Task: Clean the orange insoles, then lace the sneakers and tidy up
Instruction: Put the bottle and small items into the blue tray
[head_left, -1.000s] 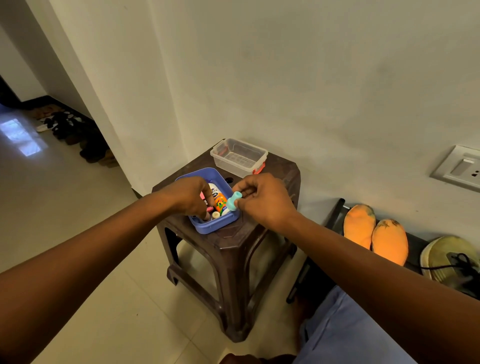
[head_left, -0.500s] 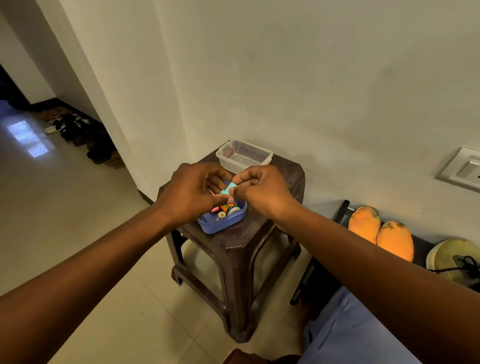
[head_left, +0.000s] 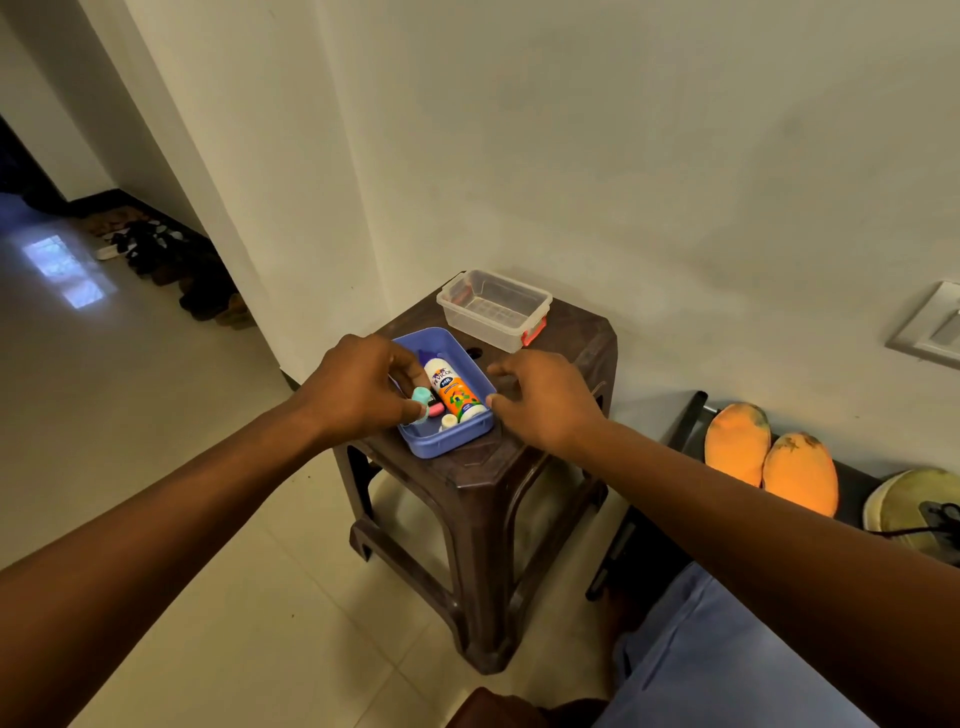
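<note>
A blue tray (head_left: 470, 374) sits on a brown plastic stool (head_left: 561, 457) and holds a glue bottle (head_left: 453, 388) and small items. My left hand (head_left: 358, 387) pinches a small teal piece (head_left: 422, 401) over the tray's left side. My right hand (head_left: 540, 397) hovers at the tray's right edge, fingers spread and holding nothing. Two orange insoles (head_left: 769, 457) lie on a dark rack (head_left: 691, 415) at the right. Beside them rests a pale sneaker (head_left: 904, 499) with a black lace (head_left: 930, 517).
A clear plastic box (head_left: 496, 306) with red clips stands at the back of the stool. A wall switch (head_left: 930, 327) is on the right wall. Shoes (head_left: 171, 265) line the hallway wall at the far left. My blue-clad knee (head_left: 727, 660) is at the bottom right.
The teal piece has passed from my right hand to my left, which lowers it to the tray's left side. My right hand has let go and drawn back to the right.
</note>
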